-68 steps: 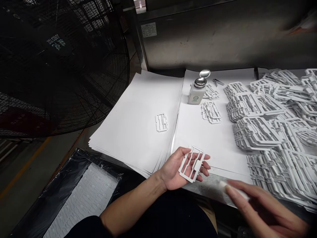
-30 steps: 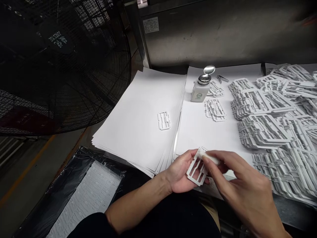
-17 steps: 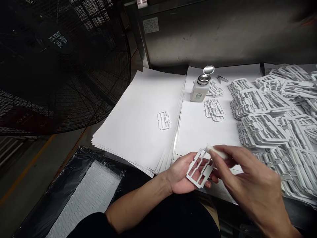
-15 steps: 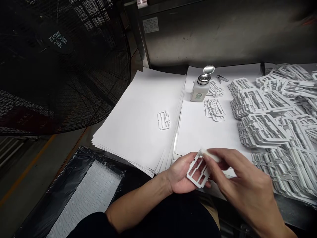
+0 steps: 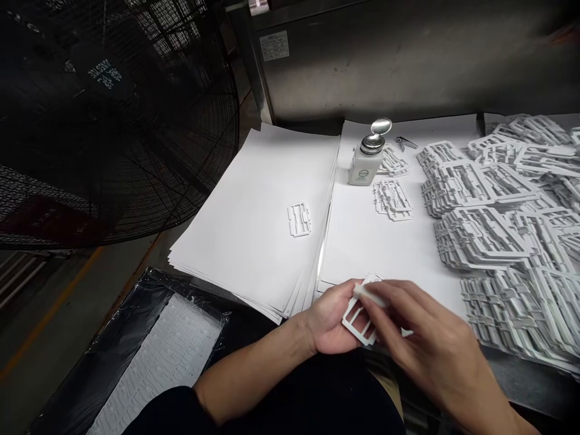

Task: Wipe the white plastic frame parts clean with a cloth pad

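Note:
My left hand (image 5: 328,317) cradles a white plastic frame part (image 5: 356,317) palm up, just over the near edge of the table. My right hand (image 5: 426,344) lies over that part and pinches a small white stick-like wiper (image 5: 367,294), pressing its tip against the frame's upper left side. My fingers hide much of the frame. A single identical frame (image 5: 299,219) lies alone on the left stack of white paper (image 5: 254,217).
A white dispenser bottle with a metal flip top (image 5: 364,163) stands at the back, with small frame piles (image 5: 392,199) beside it. Heaps of frames (image 5: 498,223) fill the right. A black floor fan (image 5: 104,115) stands left. A black tray of parts (image 5: 163,356) sits below.
My right hand came in from the lower right with the wiper and laid it on the frame. Since half a second ago the wiper tip has slid left and down along the frame.

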`<state>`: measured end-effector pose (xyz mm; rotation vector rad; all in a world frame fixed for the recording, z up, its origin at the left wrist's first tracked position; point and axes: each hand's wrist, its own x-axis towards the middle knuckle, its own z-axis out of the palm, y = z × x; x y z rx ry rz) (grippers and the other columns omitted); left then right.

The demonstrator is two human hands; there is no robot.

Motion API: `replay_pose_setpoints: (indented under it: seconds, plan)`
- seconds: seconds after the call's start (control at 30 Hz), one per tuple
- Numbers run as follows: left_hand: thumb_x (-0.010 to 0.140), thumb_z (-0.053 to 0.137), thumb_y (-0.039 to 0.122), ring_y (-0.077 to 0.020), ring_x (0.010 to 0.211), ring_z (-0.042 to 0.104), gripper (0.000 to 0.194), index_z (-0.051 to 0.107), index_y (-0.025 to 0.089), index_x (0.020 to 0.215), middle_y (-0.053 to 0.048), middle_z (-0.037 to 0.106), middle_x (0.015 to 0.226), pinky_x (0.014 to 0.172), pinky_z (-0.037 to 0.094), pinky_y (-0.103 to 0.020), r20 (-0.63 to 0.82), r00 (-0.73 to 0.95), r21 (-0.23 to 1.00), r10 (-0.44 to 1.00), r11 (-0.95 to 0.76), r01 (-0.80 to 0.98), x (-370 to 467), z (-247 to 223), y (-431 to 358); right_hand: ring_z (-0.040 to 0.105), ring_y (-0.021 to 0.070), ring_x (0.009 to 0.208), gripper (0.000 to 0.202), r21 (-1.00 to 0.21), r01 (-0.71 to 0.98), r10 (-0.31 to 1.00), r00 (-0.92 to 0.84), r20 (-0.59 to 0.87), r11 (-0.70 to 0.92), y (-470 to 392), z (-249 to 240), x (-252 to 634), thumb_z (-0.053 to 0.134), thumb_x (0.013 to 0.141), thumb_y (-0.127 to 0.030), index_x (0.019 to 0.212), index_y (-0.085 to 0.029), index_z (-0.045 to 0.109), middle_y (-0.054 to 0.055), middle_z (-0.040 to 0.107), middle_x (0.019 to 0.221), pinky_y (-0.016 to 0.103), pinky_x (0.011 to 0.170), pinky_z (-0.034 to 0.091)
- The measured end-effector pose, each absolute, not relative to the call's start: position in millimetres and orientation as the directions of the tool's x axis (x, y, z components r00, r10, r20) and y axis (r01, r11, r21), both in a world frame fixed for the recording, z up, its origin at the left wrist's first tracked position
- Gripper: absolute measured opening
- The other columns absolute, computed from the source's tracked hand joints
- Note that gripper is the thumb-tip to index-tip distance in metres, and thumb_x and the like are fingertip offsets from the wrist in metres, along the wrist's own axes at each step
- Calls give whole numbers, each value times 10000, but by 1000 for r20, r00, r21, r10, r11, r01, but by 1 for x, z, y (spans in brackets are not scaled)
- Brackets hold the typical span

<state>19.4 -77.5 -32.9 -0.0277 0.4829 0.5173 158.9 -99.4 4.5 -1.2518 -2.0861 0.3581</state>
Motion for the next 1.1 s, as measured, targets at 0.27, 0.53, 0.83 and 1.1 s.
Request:
replay_pose_setpoints:
  seconds: [0.27,0.53,0.83,1.1]
  plan:
    - [923,188,388,-164,706,572,566,625,31,975,-135,604,817,587,393,-255,-383,804,212,454,891,-402,18,-32,-77,555,103,640,164,-400,863,874,-90,478,308,-86,10,181,556,888,-344,958,-206,613,-14,622,872,235,564,397]
    - [937,106,490,-148,634,577,658,626,87,952,-106,611,779,537,433,-248,-405,789,260,462,885,-385,20,-31,-77,576,125,631,216,-389,850,882,-165,442,354,-85,3,180,517,911,-333,1003,-168,623,31,624,887,244,541,420]
    - [933,150,521,-147,638,590,641,619,85,935,-92,612,760,550,446,-245,-413,786,264,460,886,-380,17,-28,-76,581,106,694,203,-537,761,906,-157,394,365,-91,5,181,545,896,-348,1022,-204,614,1,619,923,214,590,440]
    - [933,171,510,-157,663,597,665,625,30,1008,-123,618,804,567,456,-254,-431,777,275,459,887,-371,14,-29,-74,544,143,659,257,-528,843,942,91,324,100,-110,4,202,534,882,-447,1025,-257,630,-8,603,832,281,605,402]
